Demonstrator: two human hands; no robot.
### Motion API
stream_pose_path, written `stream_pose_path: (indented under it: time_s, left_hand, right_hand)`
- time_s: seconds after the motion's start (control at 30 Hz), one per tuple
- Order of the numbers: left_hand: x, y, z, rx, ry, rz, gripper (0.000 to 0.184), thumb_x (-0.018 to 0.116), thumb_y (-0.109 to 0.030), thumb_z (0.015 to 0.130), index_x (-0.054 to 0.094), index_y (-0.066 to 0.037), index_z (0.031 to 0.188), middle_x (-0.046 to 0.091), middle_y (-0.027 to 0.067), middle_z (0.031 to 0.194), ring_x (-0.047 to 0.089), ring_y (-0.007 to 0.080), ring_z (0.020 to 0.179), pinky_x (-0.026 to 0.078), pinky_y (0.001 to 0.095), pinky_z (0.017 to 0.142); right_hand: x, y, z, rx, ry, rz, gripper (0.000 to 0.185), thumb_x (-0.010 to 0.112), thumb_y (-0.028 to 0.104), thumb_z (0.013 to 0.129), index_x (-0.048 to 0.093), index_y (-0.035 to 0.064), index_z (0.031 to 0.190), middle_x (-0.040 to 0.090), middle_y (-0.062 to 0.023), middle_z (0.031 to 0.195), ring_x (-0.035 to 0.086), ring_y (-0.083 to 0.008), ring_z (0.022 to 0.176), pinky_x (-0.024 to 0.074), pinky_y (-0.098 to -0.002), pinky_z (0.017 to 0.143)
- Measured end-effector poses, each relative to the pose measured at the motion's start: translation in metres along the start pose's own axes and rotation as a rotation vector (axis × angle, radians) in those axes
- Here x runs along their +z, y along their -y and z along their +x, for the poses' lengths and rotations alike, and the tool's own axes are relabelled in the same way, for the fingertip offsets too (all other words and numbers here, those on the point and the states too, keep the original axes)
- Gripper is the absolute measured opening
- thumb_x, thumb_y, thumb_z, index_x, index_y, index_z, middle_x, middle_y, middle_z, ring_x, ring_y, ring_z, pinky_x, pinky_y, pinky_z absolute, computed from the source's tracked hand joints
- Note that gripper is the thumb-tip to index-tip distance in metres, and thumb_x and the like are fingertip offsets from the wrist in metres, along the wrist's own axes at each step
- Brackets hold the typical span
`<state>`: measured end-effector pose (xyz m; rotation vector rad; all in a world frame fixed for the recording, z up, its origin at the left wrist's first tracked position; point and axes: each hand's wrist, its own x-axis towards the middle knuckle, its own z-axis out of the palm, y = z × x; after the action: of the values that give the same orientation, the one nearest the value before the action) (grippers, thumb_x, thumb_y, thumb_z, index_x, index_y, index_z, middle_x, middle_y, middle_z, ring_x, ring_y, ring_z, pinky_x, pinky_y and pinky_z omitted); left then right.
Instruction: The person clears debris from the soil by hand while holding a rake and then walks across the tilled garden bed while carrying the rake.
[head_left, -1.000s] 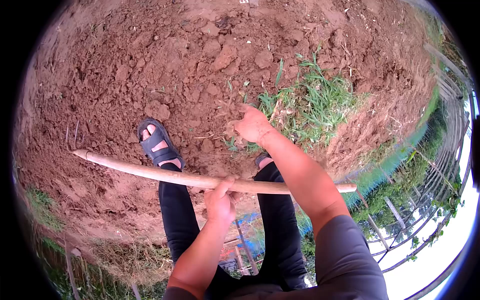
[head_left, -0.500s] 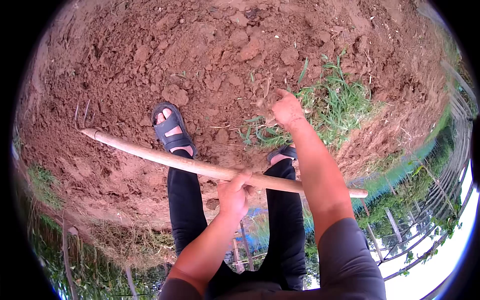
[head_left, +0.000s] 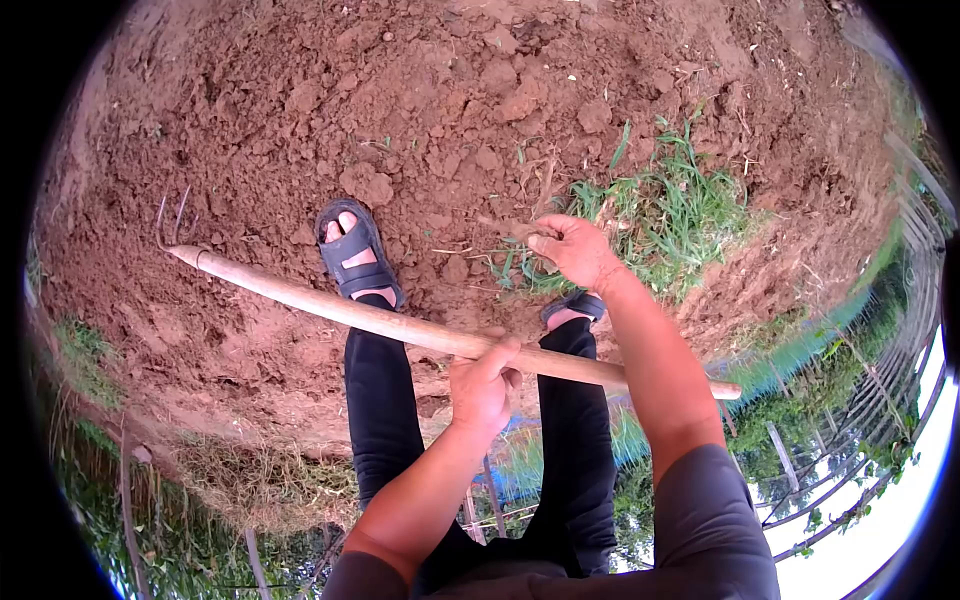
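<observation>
My left hand [head_left: 482, 390] is closed round the wooden handle of a pronged hoe [head_left: 330, 306]. The handle slants across in front of my legs, and its thin metal tines [head_left: 178, 220] are at the far left over the soil. To the right, my right hand [head_left: 575, 252] is low by the edge of a green grass clump [head_left: 680, 205]. Its thumb and forefinger are drawn together; a blurred brownish bit shows at the fingertips, too unclear to name. The hoe handle's end passes beneath my right forearm.
Loose, cloddy reddish soil [head_left: 450, 110] spreads ahead. My sandalled left foot [head_left: 358, 250] stands on it, the right foot [head_left: 573, 308] beside the grass. Dry grass [head_left: 265, 480] lies lower left; blue netting [head_left: 770, 375] and poles [head_left: 783, 455] stand lower right.
My right hand has drawn back slightly toward me, its fingers now curled together. The left hand keeps its grip on the hoe; the whole view has shifted slightly.
</observation>
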<state>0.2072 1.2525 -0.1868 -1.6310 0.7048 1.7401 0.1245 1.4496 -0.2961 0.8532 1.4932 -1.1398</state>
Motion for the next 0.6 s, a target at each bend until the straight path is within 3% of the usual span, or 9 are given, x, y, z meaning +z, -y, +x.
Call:
stream_pose_path:
  time_s: [0.07, 0.1, 0.17, 0.2, 0.27, 0.4, 0.5, 0.6]
  left_hand:
    - [0.004, -0.001, -0.002, -0.003, -0.017, -0.008, 0.029, 0.074, -0.006, 0.083, 0.058, -0.005, 0.107, 0.067, 0.0074, 0.086, 0.067, 0.0183, 0.073, 0.044, 0.0261, 0.049]
    - [0.006, -0.001, -0.003, -0.002, -0.038, -0.014, 0.028, 0.074, -0.006, 0.083, 0.058, -0.006, 0.106, 0.067, 0.0073, 0.086, 0.066, 0.0175, 0.074, 0.044, 0.0261, 0.048]
    - [0.003, 0.0, -0.002, -0.003, -0.022, -0.005, 0.028, 0.074, -0.006, 0.083, 0.059, -0.006, 0.106, 0.067, 0.0074, 0.087, 0.066, 0.0169, 0.074, 0.044, 0.026, 0.049]
    - [0.001, -0.001, 0.0, 0.001, -0.006, 0.004, 0.027, 0.074, -0.007, 0.083, 0.059, -0.006, 0.105, 0.067, 0.0074, 0.088, 0.066, 0.0163, 0.074, 0.044, 0.026, 0.049]
    - [-0.003, 0.0, -0.001, -0.007, -0.007, 0.005, 0.027, 0.074, -0.007, 0.083, 0.059, -0.006, 0.105, 0.068, 0.0077, 0.088, 0.066, 0.0162, 0.074, 0.044, 0.026, 0.049]
    - [-0.006, 0.0, -0.001, 0.001, 0.002, 0.03, 0.026, 0.074, -0.007, 0.083, 0.06, -0.005, 0.105, 0.069, 0.0092, 0.089, 0.067, 0.0164, 0.076, 0.044, 0.026, 0.05]
    - [-0.009, -0.001, 0.0, -0.023, -0.005, 0.039, 0.025, 0.074, -0.007, 0.084, 0.059, -0.004, 0.104, 0.07, 0.0097, 0.088, 0.071, 0.018, 0.08, 0.044, 0.0254, 0.051]
    - [-0.014, 0.001, 0.002, -0.052, 0.007, 0.046, 0.021, 0.074, -0.007, 0.085, 0.061, -0.003, 0.101, 0.071, 0.0116, 0.087, 0.072, 0.0184, 0.081, 0.043, 0.0253, 0.05]
  right_hand:
    - [0.016, 0.0, -0.009, -0.045, 0.255, -0.117, 0.035, 0.071, 0.029, 0.088, 0.069, 0.0039, 0.113, 0.072, -0.0156, 0.099, 0.068, -0.0285, 0.095, 0.0512, -0.037, 0.087]
    - [0.019, -0.008, -0.003, -0.044, 0.254, -0.119, 0.035, 0.071, 0.029, 0.088, 0.069, 0.0039, 0.113, 0.072, -0.0156, 0.099, 0.068, -0.0285, 0.095, 0.0512, -0.037, 0.087]
    - [0.026, -0.025, 0.011, -0.097, 0.013, -0.407, 0.029, 0.067, 0.024, 0.091, 0.069, 0.004, 0.112, 0.072, -0.0143, 0.1, 0.068, -0.0269, 0.096, 0.0513, -0.0351, 0.087]
    - [0.02, -0.026, 0.022, 0.012, -0.092, -0.382, 0.031, 0.065, 0.022, 0.091, 0.067, 0.0047, 0.117, 0.071, -0.0134, 0.107, 0.068, -0.0269, 0.099, 0.0512, -0.0353, 0.088]
    - [0.01, -0.053, 0.064, -0.121, -0.322, -0.039, 0.042, 0.066, 0.028, 0.089, 0.063, 0.0039, 0.124, 0.07, -0.0153, 0.115, 0.067, -0.0284, 0.106, 0.05, -0.0366, 0.093]
    - [-0.006, -0.065, 0.149, -0.111, -0.576, 0.041, 0.06, 0.071, 0.036, 0.084, 0.058, 0.0014, 0.132, 0.068, -0.0175, 0.12, 0.065, -0.0287, 0.112, 0.0484, -0.0347, 0.098]
    - [0.008, -0.038, 0.165, 0.038, -0.779, 0.104, 0.063, 0.076, 0.041, 0.078, 0.064, 0.0028, 0.126, 0.069, -0.0195, 0.118, 0.066, -0.0283, 0.111, 0.0487, -0.0346, 0.097]
    - [0.016, -0.034, 0.165, 0.071, -0.809, -0.025, 0.048, 0.077, 0.041, 0.077, 0.074, 0.0049, 0.109, 0.073, -0.0187, 0.1, 0.07, -0.0284, 0.096, 0.0516, -0.0366, 0.091]
